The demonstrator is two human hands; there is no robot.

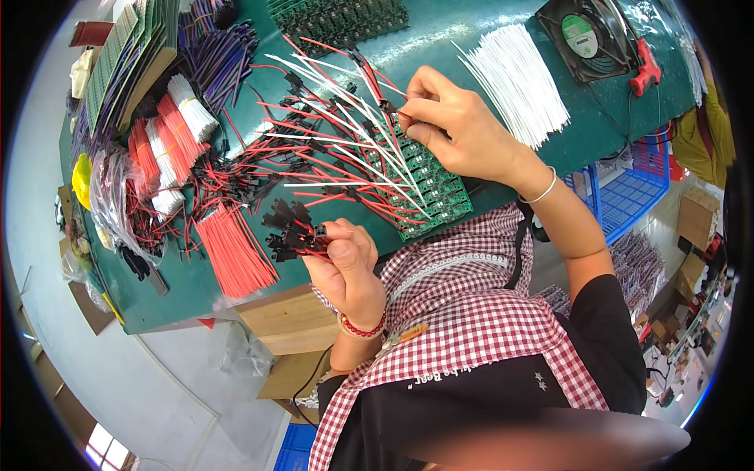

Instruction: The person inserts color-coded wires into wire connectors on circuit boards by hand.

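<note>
My left hand (345, 263) is closed around a bunch of black connectors (292, 230) with short red wires, near the table's front edge. At the far end of a green circuit board panel (432, 184), my right hand (459, 129) pinches a small dark piece, seemingly a connector on a red wire; the fingertips partly hide it. Red wires (334, 161) with black connectors and several white wires (377, 157) fan out leftward from the panel's left side. How they are joined to the board is too small to tell.
White wires (514, 82) lie in a sheaf to the right, near a black fan (585, 39) and a red-handled tool (646, 69). Red wire bundles (236, 251) and stacked boards (129, 63) occupy the left. More circuit boards (338, 20) sit at the back. A blue crate (632, 188) stands below the table.
</note>
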